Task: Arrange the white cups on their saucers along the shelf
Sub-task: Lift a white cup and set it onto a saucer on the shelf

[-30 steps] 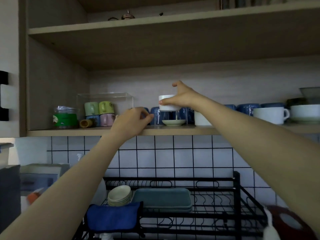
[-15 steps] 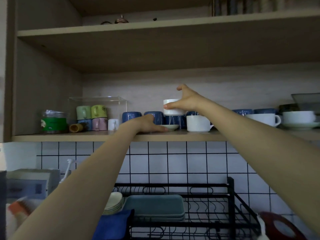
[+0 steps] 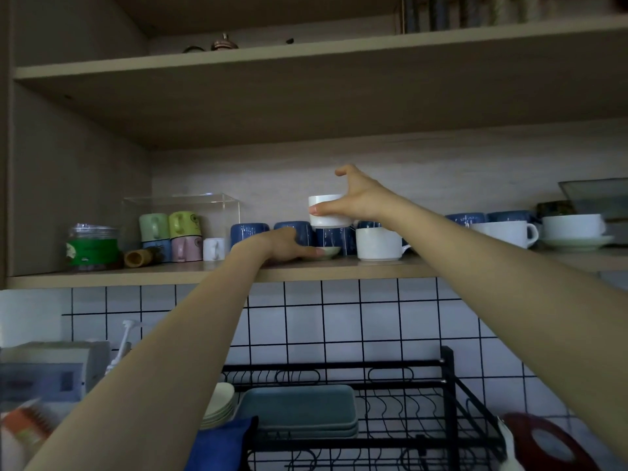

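Shelf [image 3: 339, 271] w/ front edge facing cam; blue mugs [image 3: 249, 232] in a row along the back, clear box [image 3: 180, 212] toward the L end. R end: white cup [image 3: 574, 226] already on its saucer [image 3: 577, 242], another white cup [image 3: 506, 232] next to it w/ no saucer visible. Mid shelf, near front edge: bare white cup [image 3: 379, 244].

Step in hand, imo: seating one cup. Right hand [image 3: 360, 198] pinches lifted cup [image 3: 324, 210] by the rim, thumb on near side, other fingers spread; cup is in the air, above small saucer [image 3: 328, 252]. Left hand [image 3: 285, 244] lies flat on shelf, fingertips touching the saucer, steadying it.

Next: lower straight down, center on saucer, release.

Room: tight. Mugs just behind, bare cup just R. Open shelf to the L, in front of mugs. Saucer near front edge, so don't nudge it fwd.
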{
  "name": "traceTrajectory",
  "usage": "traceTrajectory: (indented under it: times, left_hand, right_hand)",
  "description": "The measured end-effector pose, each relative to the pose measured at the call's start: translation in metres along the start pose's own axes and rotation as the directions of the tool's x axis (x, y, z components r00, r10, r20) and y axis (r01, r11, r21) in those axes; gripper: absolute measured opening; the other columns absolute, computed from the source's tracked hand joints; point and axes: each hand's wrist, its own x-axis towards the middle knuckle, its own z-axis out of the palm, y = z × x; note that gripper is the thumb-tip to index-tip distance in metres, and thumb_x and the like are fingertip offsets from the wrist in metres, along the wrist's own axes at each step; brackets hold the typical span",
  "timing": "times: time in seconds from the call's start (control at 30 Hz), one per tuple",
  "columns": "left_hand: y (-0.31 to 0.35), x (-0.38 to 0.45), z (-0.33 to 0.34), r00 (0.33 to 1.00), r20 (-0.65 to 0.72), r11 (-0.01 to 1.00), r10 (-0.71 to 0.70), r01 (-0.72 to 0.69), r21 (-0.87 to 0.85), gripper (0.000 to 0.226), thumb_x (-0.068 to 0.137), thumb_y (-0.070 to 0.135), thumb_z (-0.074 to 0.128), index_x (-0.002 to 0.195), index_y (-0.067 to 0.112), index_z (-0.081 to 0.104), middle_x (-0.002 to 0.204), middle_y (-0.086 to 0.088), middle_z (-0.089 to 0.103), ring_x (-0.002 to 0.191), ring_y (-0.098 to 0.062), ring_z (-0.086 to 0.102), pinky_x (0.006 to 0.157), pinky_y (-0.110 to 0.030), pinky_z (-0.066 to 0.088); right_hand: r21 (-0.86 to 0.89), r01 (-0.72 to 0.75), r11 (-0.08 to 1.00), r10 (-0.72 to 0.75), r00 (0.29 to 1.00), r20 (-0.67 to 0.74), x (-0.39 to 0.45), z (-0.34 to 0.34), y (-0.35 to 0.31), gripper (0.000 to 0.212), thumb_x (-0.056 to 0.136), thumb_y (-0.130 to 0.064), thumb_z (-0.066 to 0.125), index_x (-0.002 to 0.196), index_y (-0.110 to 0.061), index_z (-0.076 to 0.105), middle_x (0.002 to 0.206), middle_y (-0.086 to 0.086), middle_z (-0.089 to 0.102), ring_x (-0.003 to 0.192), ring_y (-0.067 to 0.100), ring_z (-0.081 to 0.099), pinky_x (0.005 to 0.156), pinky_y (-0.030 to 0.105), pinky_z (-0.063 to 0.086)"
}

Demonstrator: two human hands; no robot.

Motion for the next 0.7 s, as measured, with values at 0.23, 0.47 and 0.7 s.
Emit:
traceTrajectory:
  times: [0.23, 0.47, 0.7]
  left_hand:
    - [-0.025, -0.030, -0.011, 0.997, -0.048, 0.995, 0.056, -0.060, -0.085, 0.104, 0.072, 0.079, 0.064, 0.151, 0.014, 0.042, 0.148, -0.006, 0.052, 0.128, -0.023, 0.054, 0.104, -0.035, 0.041]
    - [-0.048, -0.073, -0.030, 0.992, -0.004, 0.970, 0.126, -0.124, -0.210, 0.054, 0.064, 0.077, 0.069, 0.107, 0.045, 0.057, 0.106, 0.014, 0.069, 0.096, -0.005, 0.065, 0.075, -0.019, 0.049]
    - [-0.063, -0.091, -0.033, 0.995, -0.055, 0.976, 0.088, -0.097, -0.195, 0.108, 0.061, 0.079, 0.066, 0.151, 0.025, 0.040, 0.127, 0.002, 0.064, 0.120, -0.016, 0.056, 0.090, -0.026, 0.039]
  right_hand:
    - [0.062, 0.035, 0.997, -0.035, 0.999, 0.002, -0.003, 0.016, -0.011, 0.104, 0.068, -0.052, 0.084, 0.151, -0.022, 0.029, 0.155, 0.006, 0.036, 0.136, 0.026, 0.042, 0.092, 0.028, 0.038]
    - [0.112, 0.049, 0.993, -0.056, 0.996, 0.067, -0.004, 0.050, -0.033, 0.103, 0.068, -0.054, 0.084, 0.150, -0.024, 0.030, 0.155, 0.005, 0.037, 0.135, 0.026, 0.043, 0.090, 0.028, 0.037]
    - [0.116, 0.002, 0.993, -0.015, 0.994, 0.111, -0.006, 0.072, -0.044, 0.107, 0.067, -0.054, 0.084, 0.152, -0.019, 0.028, 0.155, 0.007, 0.038, 0.136, 0.028, 0.043, 0.090, 0.029, 0.037]
